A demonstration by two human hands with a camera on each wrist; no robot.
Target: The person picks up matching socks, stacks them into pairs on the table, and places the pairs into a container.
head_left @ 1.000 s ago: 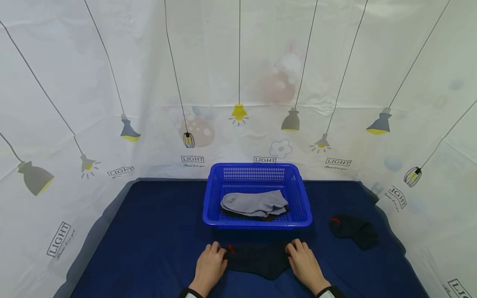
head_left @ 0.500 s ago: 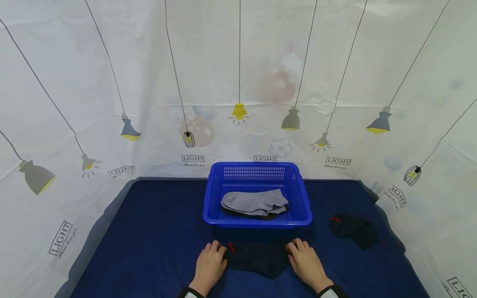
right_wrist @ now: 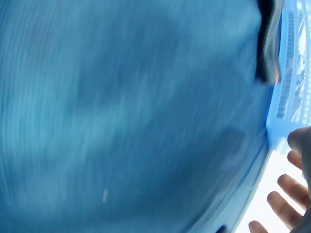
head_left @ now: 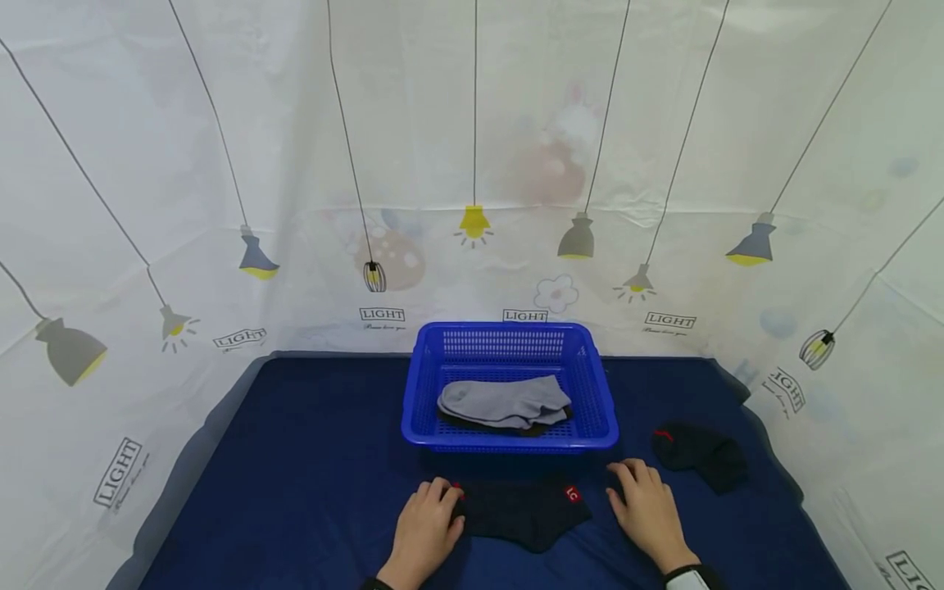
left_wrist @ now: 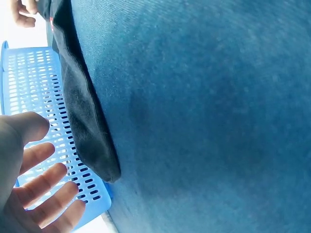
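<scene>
A dark sock (head_left: 519, 518) lies flat on the navy cloth in front of the basket, a red label showing at its right end. My left hand (head_left: 424, 528) is over its left end, covering part of the red mark there. The left wrist view shows this hand's fingers (left_wrist: 43, 187) loosely spread and apart from the sock (left_wrist: 85, 107). To the right of the sock, my right hand (head_left: 649, 512) hovers with relaxed fingers, holding nothing. A second dark sock (head_left: 701, 456) with a red stripe lies bent, beyond and right of that hand.
The blue plastic basket (head_left: 509, 447) stands behind the flat sock. Inside it are grey socks (head_left: 501, 401) on top of something dark brown. A white sheet (head_left: 295, 164) printed with hanging lamps rises behind and at both sides of the navy cloth (head_left: 310, 442).
My right hand has let go of the sock's right end and moved right, uncovering the red label. My left hand has shifted slightly right over the left end.
</scene>
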